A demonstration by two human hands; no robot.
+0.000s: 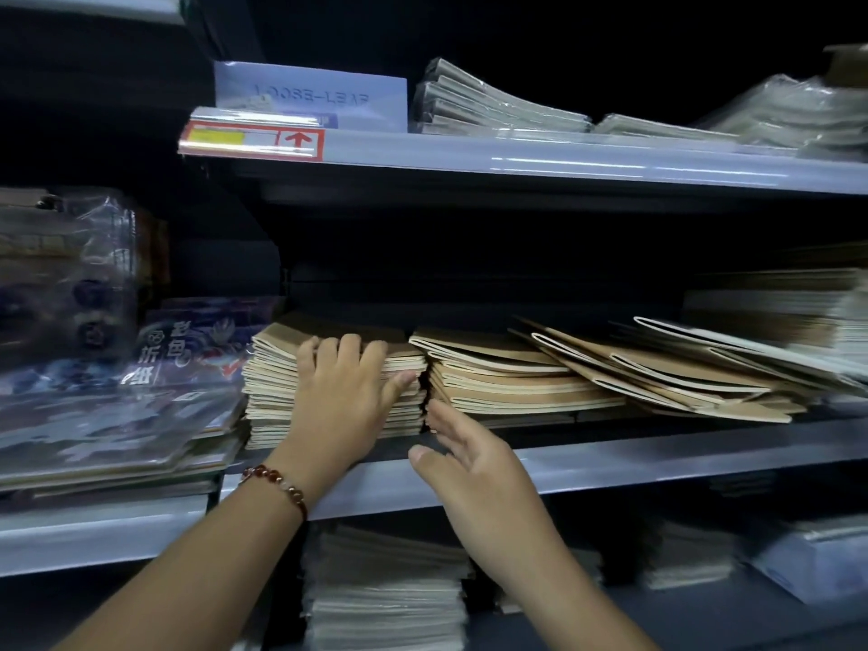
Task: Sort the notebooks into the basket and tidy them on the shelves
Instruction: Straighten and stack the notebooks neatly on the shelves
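Over at nine o'clock, glossy wrapped packs are lying in a loose heap on the neighbouring shelf, the purple one with printed characters leaning against the tall stack of brown notebooks. That stack is sitting on the middle shelf, just left of centre, its edges facing me.

My left hand is pressing on the front of that tall stack, fingers curling over the top cover, thumb pointing toward three o'clock along the page edges. A red beaded bracelet is circling that wrist.

My right hand is hovering at about five o'clock from the left one, fingers straight and spread, holding nothing, the fingertips reaching toward the gap between the tall stack and the shorter stack beside it. The two hands are apart, though close.

Moving toward three o'clock, slumped brown notebooks are leaning over the shorter stack, fanning out toward the right edge. More blurred piles are sitting behind them.

Up at twelve o'clock, the top shelf is carrying a yellow and red price tag, a pale loose-leaf pack, and plastic-wrapped grey notebooks.

Down at six o'clock, white stacks are resting on the lowest level.
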